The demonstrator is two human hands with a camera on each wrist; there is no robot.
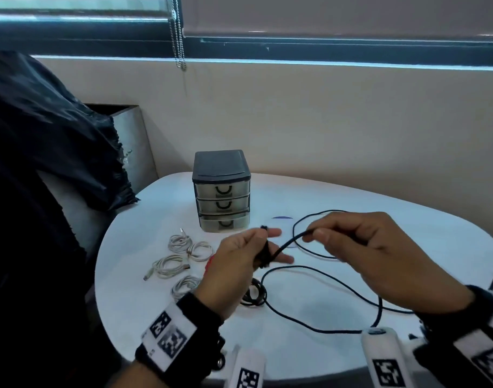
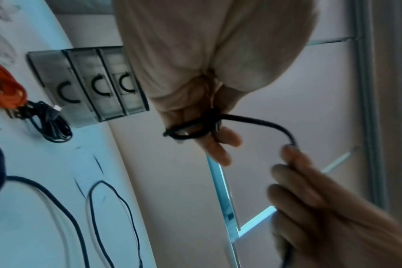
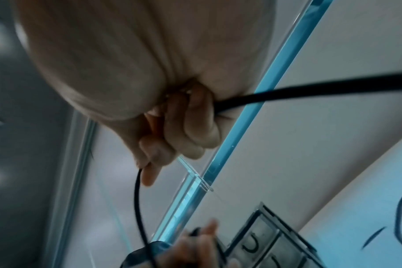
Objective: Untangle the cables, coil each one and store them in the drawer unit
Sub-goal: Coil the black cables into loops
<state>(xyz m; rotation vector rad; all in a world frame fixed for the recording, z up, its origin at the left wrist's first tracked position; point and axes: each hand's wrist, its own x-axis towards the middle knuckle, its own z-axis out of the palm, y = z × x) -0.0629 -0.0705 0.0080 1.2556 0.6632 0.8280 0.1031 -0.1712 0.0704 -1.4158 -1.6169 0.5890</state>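
A long black cable lies in loose loops across the white table. My left hand is raised above the table and grips a few turns of it wound around its fingers. To the right, my right hand pinches the same cable a short way along, so a taut stretch runs between the hands. The grey drawer unit stands behind the left hand with its three drawers closed. Several coiled white cables lie left of my left hand. A coiled black cable lies just below it.
An orange cable bundle lies by the coiled black cable in the left wrist view. A black plastic bag over a bin stands left of the table. A wall and window sill run behind the table.
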